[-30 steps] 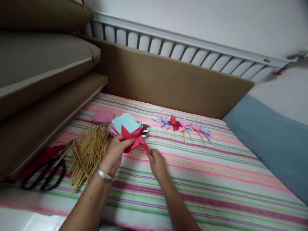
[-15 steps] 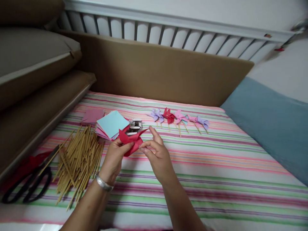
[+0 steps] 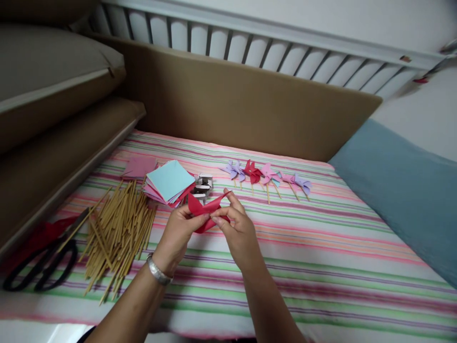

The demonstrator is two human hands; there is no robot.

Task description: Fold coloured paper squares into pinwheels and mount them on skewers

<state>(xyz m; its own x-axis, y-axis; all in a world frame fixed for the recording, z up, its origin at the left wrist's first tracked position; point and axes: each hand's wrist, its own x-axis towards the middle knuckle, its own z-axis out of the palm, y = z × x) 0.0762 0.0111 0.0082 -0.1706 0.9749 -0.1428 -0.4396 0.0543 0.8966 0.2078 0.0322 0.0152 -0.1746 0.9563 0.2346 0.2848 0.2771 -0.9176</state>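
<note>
A red folded paper pinwheel (image 3: 203,209) is held above the striped sheet (image 3: 321,257) between both hands. My left hand (image 3: 180,233), with a silver bracelet on the wrist, pinches its left side. My right hand (image 3: 237,228) pinches its right side, with its fingers over the centre folds. Just behind them lie a stack of coloured paper squares (image 3: 169,183) topped by a light blue one, and a small white and black object (image 3: 203,185) that I cannot make out.
A pile of thin wooden sticks (image 3: 114,233) lies to the left, with black scissors (image 3: 39,269) beyond it. Several finished small pinwheels on sticks (image 3: 266,176) lie in a row further back. A brown padded board (image 3: 250,105) and brown cushions (image 3: 53,95) border the bed.
My right hand has moved from the pinwheel's lower right tip up to its centre and now pinches it. The head camera has tilted, so the scene shifted slightly.
</note>
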